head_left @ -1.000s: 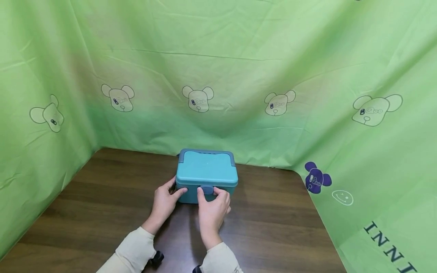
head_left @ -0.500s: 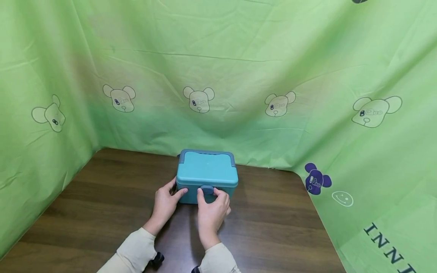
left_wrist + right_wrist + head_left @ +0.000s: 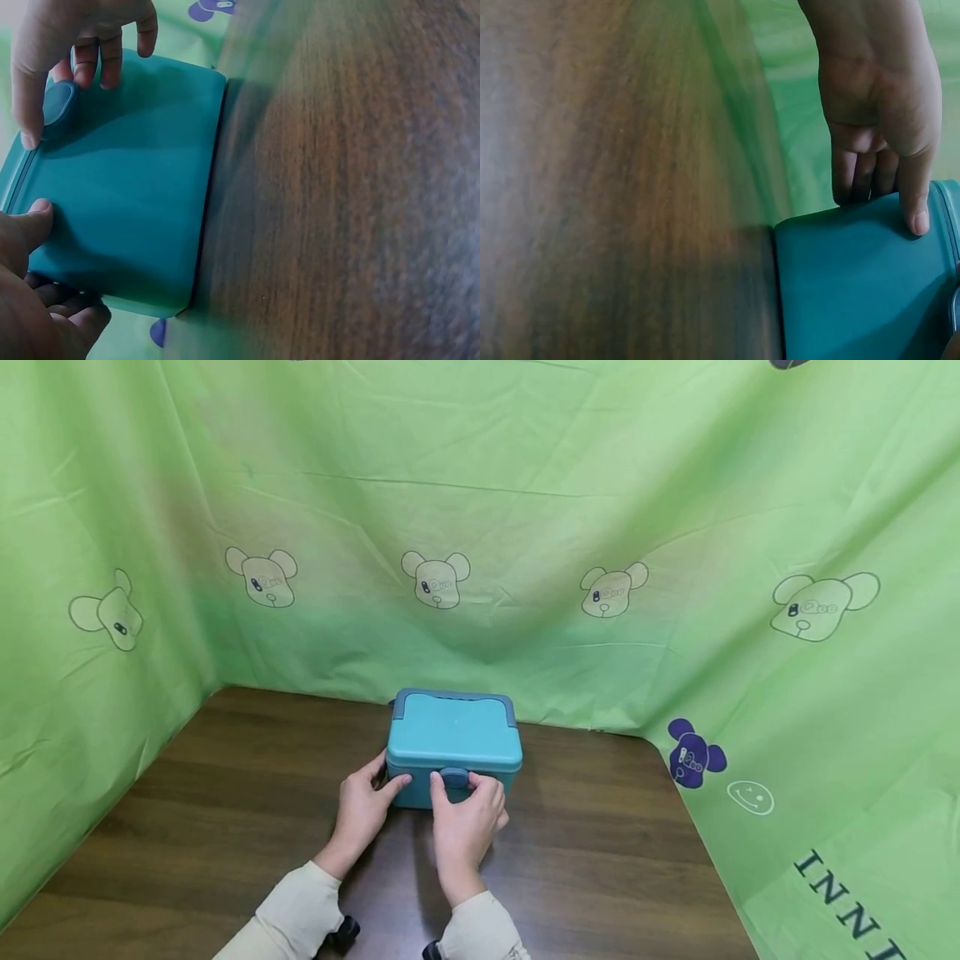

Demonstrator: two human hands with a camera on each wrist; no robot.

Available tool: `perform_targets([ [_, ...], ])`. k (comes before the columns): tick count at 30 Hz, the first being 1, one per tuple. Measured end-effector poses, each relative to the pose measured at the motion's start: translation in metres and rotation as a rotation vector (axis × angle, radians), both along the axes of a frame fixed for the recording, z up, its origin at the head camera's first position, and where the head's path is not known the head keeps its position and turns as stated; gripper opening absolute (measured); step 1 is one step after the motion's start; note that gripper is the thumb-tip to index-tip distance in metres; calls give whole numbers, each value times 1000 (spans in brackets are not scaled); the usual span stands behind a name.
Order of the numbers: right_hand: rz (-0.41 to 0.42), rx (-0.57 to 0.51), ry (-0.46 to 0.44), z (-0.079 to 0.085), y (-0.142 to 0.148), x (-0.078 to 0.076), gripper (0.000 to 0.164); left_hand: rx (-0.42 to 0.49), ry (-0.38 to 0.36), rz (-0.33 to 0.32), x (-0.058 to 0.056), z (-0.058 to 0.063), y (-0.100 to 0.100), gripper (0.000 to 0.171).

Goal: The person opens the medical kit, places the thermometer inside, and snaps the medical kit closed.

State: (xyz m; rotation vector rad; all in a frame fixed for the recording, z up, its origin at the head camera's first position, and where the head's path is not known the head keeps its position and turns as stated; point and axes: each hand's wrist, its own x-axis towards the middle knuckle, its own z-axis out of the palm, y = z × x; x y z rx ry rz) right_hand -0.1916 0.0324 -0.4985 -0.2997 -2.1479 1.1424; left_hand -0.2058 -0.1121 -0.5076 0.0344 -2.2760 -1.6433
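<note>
A teal plastic storage box (image 3: pixel 453 731) with a grey-blue carry handle (image 3: pixel 453 694) folded flat on its lid stands on the table. Its lid is down. My left hand (image 3: pixel 360 814) grips the box's left front corner, thumb on the front wall and fingers along the side, as the right wrist view also shows of this hand (image 3: pixel 881 97). At the middle of the front, my right hand (image 3: pixel 467 835) pinches the rounded blue latch (image 3: pixel 454 777) between thumb and fingers. In the left wrist view, the thumb of the right hand (image 3: pixel 56 37) sits at one end of the latch (image 3: pixel 60 103).
The dark wooden table (image 3: pixel 600 843) reaches back to a green curtain (image 3: pixel 525 485) printed with bear heads, which stands on the left, back and right. The box is near the table's back edge. Black wrist straps show at the sleeves (image 3: pixel 292 910).
Both hands keep their hold on the box and its latch, and the box stays put. Only the head view shifts very slightly.
</note>
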Motion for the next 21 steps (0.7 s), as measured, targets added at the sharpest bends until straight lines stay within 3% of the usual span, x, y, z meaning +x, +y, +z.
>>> perform_targets([
  [10, 4, 40, -4, 10, 3, 2, 49, 13, -24, 2, 0, 3, -1, 64],
  [17, 1, 157, -73, 14, 8, -1, 49, 13, -14, -5, 0, 4, -4, 62],
  [21, -11, 169, -64, 12, 9, -1, 48, 14, -20, -9, 1, 5, -4, 61],
])
